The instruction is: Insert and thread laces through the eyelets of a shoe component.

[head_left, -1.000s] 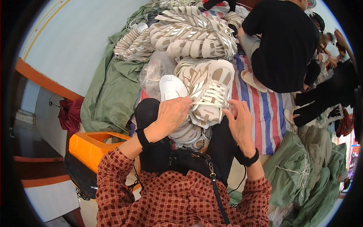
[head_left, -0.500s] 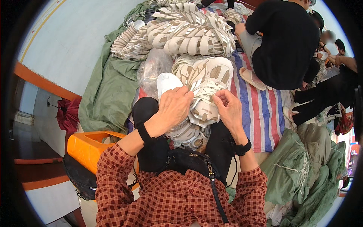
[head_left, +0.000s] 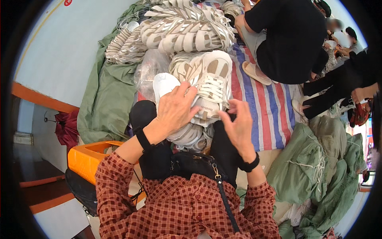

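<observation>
A beige and white shoe upper (head_left: 215, 71) with cream laces (head_left: 211, 87) threaded across its front lies between my knees, its tongue toward me. My left hand (head_left: 177, 106) rests over its left side, fingers extended and thumb spread toward the tongue. Beside the tongue's right edge, my right hand (head_left: 238, 124) has its thumb and index finger apart. Whether a lace end touches those fingertips is too small to tell. A smooth white rounded piece (head_left: 165, 84) sticks out beyond my left hand. More uppers (head_left: 187, 137) lie stacked beneath, partly hidden.
Beyond lies a large row of nested shoe uppers (head_left: 187, 34), with a clear plastic bag (head_left: 149, 73) nearer. An orange plastic stool (head_left: 85, 159) stands left. A person in black (head_left: 292, 40) sits on the striped sheet (head_left: 270, 115) at right, near green sacks (head_left: 298, 167).
My right thumb and index finger have parted and drawn back from the laces. My left thumb has spread away from its fingers. The whole view has shifted slightly.
</observation>
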Available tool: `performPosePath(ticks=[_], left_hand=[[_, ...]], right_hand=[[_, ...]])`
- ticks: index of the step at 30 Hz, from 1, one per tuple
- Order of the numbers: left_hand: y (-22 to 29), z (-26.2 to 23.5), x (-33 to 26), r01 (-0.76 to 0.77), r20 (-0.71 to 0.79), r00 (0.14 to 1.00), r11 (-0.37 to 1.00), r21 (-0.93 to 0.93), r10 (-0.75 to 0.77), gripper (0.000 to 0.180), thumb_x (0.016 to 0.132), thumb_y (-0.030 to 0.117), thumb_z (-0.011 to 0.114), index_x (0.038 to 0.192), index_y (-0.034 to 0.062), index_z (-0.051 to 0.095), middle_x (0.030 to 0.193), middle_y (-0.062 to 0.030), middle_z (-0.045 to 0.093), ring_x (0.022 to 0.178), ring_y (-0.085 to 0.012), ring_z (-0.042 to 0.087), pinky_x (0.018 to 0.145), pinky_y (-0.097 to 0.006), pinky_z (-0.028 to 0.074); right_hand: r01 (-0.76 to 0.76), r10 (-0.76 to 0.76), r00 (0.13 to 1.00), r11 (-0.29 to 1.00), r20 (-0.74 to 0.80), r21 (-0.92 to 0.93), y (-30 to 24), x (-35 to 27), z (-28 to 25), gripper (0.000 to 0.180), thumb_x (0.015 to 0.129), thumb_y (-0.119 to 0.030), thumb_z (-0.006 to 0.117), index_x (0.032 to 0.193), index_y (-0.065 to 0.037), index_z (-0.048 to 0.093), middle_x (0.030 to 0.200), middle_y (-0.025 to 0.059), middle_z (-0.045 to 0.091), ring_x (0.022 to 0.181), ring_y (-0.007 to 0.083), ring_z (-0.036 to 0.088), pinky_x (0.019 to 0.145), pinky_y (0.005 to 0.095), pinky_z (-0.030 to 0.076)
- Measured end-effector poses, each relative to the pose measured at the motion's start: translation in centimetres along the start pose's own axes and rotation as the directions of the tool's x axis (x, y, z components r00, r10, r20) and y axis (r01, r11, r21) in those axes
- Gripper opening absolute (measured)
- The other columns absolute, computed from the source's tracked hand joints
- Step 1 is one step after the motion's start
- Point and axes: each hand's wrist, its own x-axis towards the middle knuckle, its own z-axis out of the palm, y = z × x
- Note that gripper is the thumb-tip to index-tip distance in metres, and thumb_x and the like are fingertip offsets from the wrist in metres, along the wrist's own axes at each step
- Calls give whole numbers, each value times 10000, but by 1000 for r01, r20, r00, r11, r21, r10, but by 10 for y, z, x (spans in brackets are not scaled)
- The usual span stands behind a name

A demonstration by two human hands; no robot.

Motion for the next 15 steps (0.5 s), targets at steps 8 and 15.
performPosePath(ticks=[8, 15], left_hand=[[-2, 24, -12, 56, -120, 991, 998, -41, -61, 257, 755, 116, 704, 957, 62, 556, 942, -89, 534, 858, -273, 593, 676, -374, 513], [-2, 35, -10, 42, -162, 984, 983, -180, -72, 188, 771, 24, 618, 941, 62, 548, 847, -93, 529, 805, -279, 594, 663, -387, 507]], right_hand=[[-13, 11, 999, 999, -45, -44, 22, -15, 13, 247, 823, -44, 684, 1060, -5, 628, 925, 155, 597, 817, 302, 620, 701, 378, 493], [61, -65, 994, 997, -86, -54, 25, -13, 19, 235, 849, 8, 620, 1082, -23, 630, 943, 152, 612, 844, 329, 620, 713, 390, 498]])
